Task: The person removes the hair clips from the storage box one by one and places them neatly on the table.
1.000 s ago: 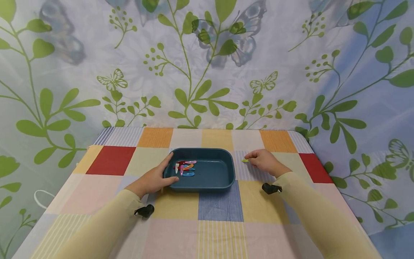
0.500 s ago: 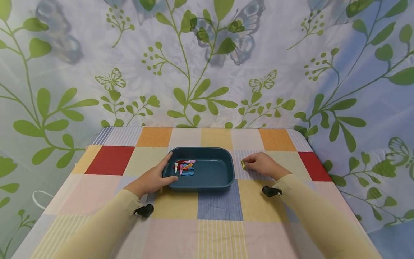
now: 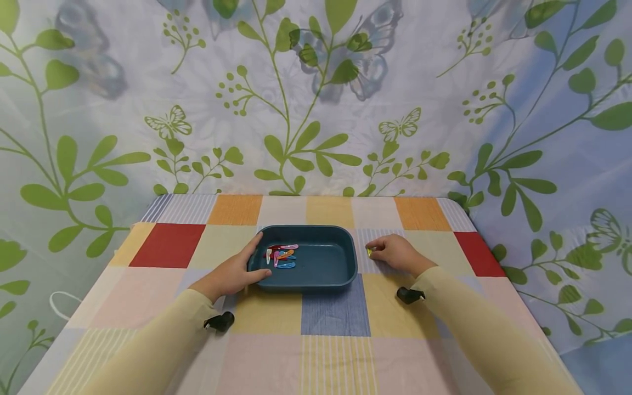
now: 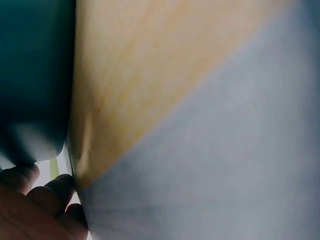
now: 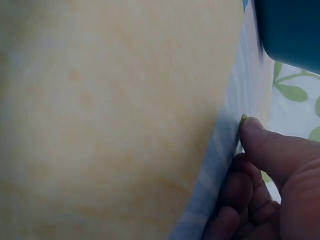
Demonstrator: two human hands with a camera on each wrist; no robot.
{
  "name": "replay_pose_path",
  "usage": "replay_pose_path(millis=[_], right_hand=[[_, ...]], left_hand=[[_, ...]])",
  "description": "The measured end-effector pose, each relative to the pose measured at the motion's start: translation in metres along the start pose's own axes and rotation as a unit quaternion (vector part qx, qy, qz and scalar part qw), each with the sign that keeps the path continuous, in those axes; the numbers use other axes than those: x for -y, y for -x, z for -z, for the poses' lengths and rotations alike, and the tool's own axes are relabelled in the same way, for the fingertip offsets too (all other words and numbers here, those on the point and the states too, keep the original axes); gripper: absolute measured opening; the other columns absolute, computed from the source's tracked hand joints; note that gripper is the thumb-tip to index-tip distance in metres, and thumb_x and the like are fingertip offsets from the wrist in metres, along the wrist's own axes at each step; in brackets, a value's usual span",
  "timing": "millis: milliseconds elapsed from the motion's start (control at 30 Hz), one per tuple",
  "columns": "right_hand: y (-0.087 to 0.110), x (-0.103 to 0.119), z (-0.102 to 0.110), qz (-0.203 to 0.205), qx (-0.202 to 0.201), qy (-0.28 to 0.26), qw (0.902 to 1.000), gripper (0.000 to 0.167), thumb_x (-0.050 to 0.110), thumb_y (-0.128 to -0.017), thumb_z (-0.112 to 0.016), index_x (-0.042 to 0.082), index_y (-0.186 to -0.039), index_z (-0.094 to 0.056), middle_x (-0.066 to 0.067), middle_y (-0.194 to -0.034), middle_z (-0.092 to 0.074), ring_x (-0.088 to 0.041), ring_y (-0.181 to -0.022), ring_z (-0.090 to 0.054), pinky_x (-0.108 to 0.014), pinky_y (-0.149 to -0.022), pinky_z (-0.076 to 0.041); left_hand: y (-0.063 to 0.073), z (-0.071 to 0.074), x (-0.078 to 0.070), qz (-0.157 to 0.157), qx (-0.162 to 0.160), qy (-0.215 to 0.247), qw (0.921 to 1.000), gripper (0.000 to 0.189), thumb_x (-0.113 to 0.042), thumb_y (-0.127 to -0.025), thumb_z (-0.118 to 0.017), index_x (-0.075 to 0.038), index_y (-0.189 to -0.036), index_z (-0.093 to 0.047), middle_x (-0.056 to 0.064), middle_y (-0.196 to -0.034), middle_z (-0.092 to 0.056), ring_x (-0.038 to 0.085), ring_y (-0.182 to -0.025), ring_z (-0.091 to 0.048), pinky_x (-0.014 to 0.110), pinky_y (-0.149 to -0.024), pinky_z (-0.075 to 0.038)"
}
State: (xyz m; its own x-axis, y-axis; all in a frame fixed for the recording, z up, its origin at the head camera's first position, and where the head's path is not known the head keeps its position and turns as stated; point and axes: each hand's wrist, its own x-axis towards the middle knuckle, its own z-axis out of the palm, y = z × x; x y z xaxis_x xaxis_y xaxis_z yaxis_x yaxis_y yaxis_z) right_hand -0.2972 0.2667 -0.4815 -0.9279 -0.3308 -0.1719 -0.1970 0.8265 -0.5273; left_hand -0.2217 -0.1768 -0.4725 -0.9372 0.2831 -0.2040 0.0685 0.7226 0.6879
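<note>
A dark teal tray (image 3: 328,269) sits on the patchwork cloth. My left hand (image 3: 229,275) holds its left end, thumb over the near rim and fingers along the outer wall; the left wrist view shows fingertips (image 4: 55,192) by the tray's corner. Right of the tray, my right hand (image 3: 399,254) pinches a small yellow-green hair clip (image 3: 369,252) just above the cloth. Only the tip of that clip (image 5: 243,117) shows past the thumb in the right wrist view. Several hair clips lie in the tray's left half, among them a blue one (image 3: 286,265) and a white one (image 3: 269,256).
The checked tablecloth (image 3: 336,362) covers the table out to its back edge. Behind it hangs a curtain (image 3: 197,82) printed with leaves and butterflies. A white cable loop (image 3: 64,304) shows beyond the table's left side.
The yellow-green clip, flat at the right fingertips a second ago, is now picked up, turned and mostly hidden in the pinch. The right hand shifted slightly nearer the tray; the left stayed put.
</note>
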Motion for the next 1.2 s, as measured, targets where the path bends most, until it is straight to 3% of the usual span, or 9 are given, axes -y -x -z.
replay_pose_path(millis=[567,867,1000,1200], right_hand=[[0.000,0.004,0.000,-0.006,-0.017,-0.014,0.9997,0.032,0.020,-0.098,-0.073,0.010,-0.129,-0.076,-0.009,-0.111,-0.077,-0.021,-0.101,-0.068,-0.045,-0.093,-0.056],[0.001,-0.001,0.010,-0.022,-0.015,-0.063,0.9977,0.041,0.026,-0.102,-0.070,0.011,-0.140,-0.068,-0.011,-0.114,-0.076,-0.020,-0.094,-0.068,-0.033,-0.076,-0.053],[0.002,0.013,0.020,-0.021,-0.032,-0.078,0.9962,0.044,0.028,-0.102,-0.070,0.012,-0.143,-0.067,-0.014,-0.123,-0.073,-0.026,-0.105,-0.068,-0.041,-0.088,-0.056],[-0.001,0.049,0.032,0.022,-0.038,-0.101,0.9940,0.045,0.028,-0.102,-0.070,0.011,-0.144,-0.066,-0.014,-0.133,-0.072,-0.034,-0.125,-0.067,-0.054,-0.105,-0.055]], left_hand=[[0.000,0.003,-0.002,0.000,0.004,0.005,1.0000,0.105,-0.054,-0.095,-0.072,-0.033,-0.171,-0.002,0.016,-0.175,-0.020,0.046,-0.156,-0.031,0.069,-0.122,-0.032],[-0.001,0.002,-0.002,0.002,0.006,0.009,0.9999,0.105,-0.054,-0.096,-0.072,-0.034,-0.171,-0.001,0.015,-0.176,-0.020,0.045,-0.156,-0.031,0.069,-0.122,-0.032],[-0.002,0.003,-0.004,0.005,0.007,0.009,0.9999,0.106,-0.054,-0.096,-0.071,-0.033,-0.171,0.000,0.015,-0.176,-0.020,0.045,-0.156,-0.031,0.069,-0.121,-0.032],[-0.002,0.003,-0.004,0.019,0.008,0.016,0.9997,0.107,-0.055,-0.094,-0.073,-0.035,-0.170,-0.001,0.014,-0.176,-0.020,0.045,-0.156,-0.031,0.070,-0.121,-0.032]])
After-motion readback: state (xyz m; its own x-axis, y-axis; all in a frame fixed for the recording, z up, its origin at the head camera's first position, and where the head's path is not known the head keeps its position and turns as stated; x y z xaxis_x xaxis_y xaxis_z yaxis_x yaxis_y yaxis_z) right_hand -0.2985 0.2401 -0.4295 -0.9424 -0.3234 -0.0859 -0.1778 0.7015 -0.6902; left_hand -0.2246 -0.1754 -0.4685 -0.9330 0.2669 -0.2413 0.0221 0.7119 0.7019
